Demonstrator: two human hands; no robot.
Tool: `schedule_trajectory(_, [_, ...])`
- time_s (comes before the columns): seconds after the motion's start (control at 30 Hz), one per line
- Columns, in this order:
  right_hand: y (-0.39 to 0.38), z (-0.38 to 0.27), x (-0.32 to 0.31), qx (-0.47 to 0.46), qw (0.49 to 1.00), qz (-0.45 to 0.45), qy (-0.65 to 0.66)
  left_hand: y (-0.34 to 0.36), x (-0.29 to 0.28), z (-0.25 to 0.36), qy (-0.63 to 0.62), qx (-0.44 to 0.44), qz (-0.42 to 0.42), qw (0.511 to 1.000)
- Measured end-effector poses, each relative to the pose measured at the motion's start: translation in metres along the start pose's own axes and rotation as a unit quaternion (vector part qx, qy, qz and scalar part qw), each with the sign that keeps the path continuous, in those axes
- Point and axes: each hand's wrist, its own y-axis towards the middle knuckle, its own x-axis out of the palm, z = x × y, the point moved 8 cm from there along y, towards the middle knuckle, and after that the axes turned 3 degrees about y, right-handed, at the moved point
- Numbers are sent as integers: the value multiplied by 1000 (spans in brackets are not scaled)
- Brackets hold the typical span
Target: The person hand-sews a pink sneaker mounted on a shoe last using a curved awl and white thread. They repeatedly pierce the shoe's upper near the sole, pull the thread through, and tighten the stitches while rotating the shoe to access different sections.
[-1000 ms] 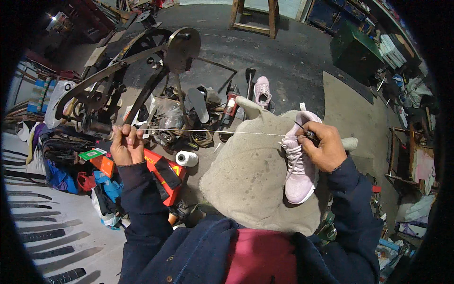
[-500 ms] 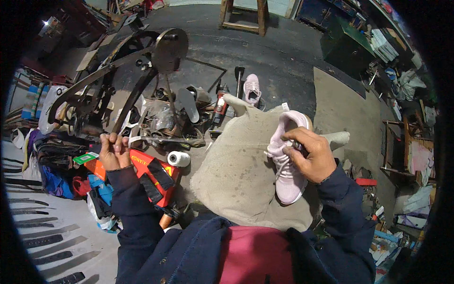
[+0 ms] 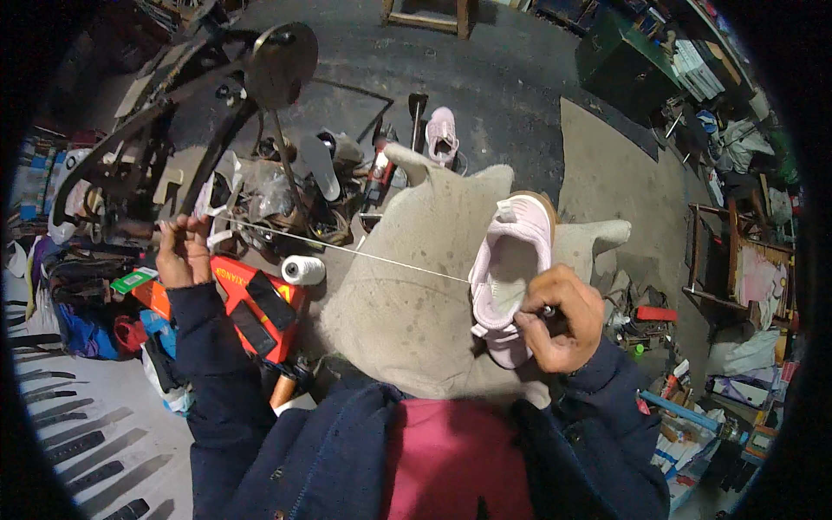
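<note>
A pale pink sneaker (image 3: pixel 511 247) rests on the beige cloth over my lap, its opening tilted up and its toe toward me. My right hand (image 3: pixel 563 319) is closed at the sneaker's collar, thumb and finger pinching its edge; a small dark piece shows between the fingers, too small to name. Off to the left, my left hand (image 3: pixel 184 251) is closed with curled fingers on a white thread (image 3: pixel 347 250). That thread stretches taut across the cloth to the sneaker's side. Beside my left forearm lies a white thread spool (image 3: pixel 303 270).
A dark metal sewing machine (image 3: pixel 282 65) stands at the far left. The other pink sneaker (image 3: pixel 442 136) sits beyond the cloth (image 3: pixel 390 321). Near the spool, a red box (image 3: pixel 282 308) bears dark pads. Shoe parts and tools clutter the floor left; a green cabinet (image 3: pixel 624 65) stands far right.
The sneaker has tipped so that its opening faces up, and my right hand has moved down along it. My left hand has shifted left and up; the thread now shows clearly, drawn tight.
</note>
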Motion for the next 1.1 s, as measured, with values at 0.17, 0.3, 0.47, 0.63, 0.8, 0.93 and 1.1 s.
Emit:
schedule_trajectory(0.17, [-25, 0, -4, 27, 998, 55, 29, 5, -13, -8, -14, -11, 24, 1000])
schedule_trajectory(0.3, [-35, 1, -8, 50, 996, 66, 44, 8, 3, -21, -38, -44, -17, 998])
schedule_trajectory(0.47, [-41, 6, -9, 71, 991, 100, 54, 7, 18, -32, 105, -101, -43, 988])
schedule_trajectory(0.63, [-39, 10, -6, 85, 990, 100, 46, -8, 37, -47, 491, -145, -33, 858])
schedule_trajectory(0.8, [-35, 7, -2, 70, 992, 95, 50, -60, 160, -36, 591, 12, -104, 800])
schedule_trajectory(0.93, [-33, 7, 1, 68, 989, 106, 80, -120, 297, -55, 483, 6, -304, 821])
schedule_trajectory(1.1, [-31, 5, 1, 32, 990, 119, 69, -157, 419, -121, 452, 22, -586, 672])
